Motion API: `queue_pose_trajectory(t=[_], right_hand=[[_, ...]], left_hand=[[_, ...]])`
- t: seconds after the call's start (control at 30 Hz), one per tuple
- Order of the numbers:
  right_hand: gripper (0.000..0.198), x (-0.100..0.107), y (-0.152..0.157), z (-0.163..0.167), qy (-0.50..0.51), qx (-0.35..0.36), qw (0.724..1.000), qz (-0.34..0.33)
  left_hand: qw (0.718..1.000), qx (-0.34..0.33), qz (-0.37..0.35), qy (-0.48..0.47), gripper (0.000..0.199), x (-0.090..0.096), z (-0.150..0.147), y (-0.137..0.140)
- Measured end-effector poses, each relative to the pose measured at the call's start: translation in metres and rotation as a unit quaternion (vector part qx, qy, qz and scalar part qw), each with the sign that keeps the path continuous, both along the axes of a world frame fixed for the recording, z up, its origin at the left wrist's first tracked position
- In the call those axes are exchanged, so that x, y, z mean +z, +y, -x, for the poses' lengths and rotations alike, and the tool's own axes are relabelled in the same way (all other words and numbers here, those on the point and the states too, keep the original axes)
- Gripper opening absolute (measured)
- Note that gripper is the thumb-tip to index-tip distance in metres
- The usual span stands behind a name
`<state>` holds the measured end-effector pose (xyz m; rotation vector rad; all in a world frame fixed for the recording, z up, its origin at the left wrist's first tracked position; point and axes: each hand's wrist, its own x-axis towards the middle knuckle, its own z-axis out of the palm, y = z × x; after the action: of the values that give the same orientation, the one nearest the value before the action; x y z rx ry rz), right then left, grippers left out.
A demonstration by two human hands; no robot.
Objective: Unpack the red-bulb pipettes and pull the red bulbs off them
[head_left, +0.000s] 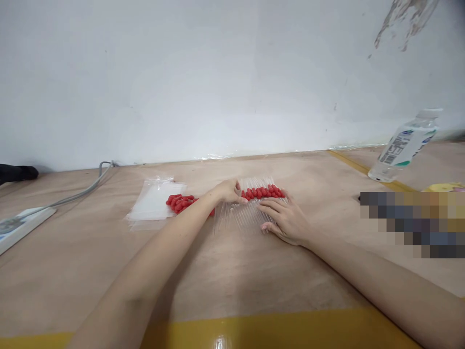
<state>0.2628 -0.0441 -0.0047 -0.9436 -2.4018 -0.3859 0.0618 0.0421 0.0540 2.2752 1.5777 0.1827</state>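
Observation:
A row of clear droppers with red bulbs point(262, 192) lies on the table in front of me, their thin clear tubes point(249, 218) fanning toward me and others pointing to the wall. My left hand point(230, 190) curves round the left end of the row, thumb and fingers apart. At the right end, my right hand point(286, 220) rests with spread fingers on the tubes and against the bulbs. A second heap of red bulbs point(179, 202) lies left of my left hand, partly hidden by my forearm. Clear plastic bags point(152, 201) are stacked beside and beneath that heap.
A water bottle point(405, 145) stands at the right, near yellow tape point(350, 162). Far left lie a white flat device point(27, 225) with a grey cable point(78, 195) and a black object point(18, 173). The white wall point(218, 87) bounds the table's back. A blurred patch covers something at right.

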Motion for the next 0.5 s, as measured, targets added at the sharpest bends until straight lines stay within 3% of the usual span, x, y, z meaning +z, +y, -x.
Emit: queue_pose_trajectory(t=[0.27, 0.5], right_hand=[[0.033, 0.000, -0.006, 0.001, 0.068, -0.026, 0.997, -0.007], [0.024, -0.001, -0.007, 0.001, 0.109, -0.026, 0.993, -0.040]], left_hand=[[0.998, 0.030, 0.026, 0.049, 0.028, 0.008, -0.006, 0.002], [0.992, 0.105, -0.063, 0.025, 0.021, 0.009, 0.012, -0.019]])
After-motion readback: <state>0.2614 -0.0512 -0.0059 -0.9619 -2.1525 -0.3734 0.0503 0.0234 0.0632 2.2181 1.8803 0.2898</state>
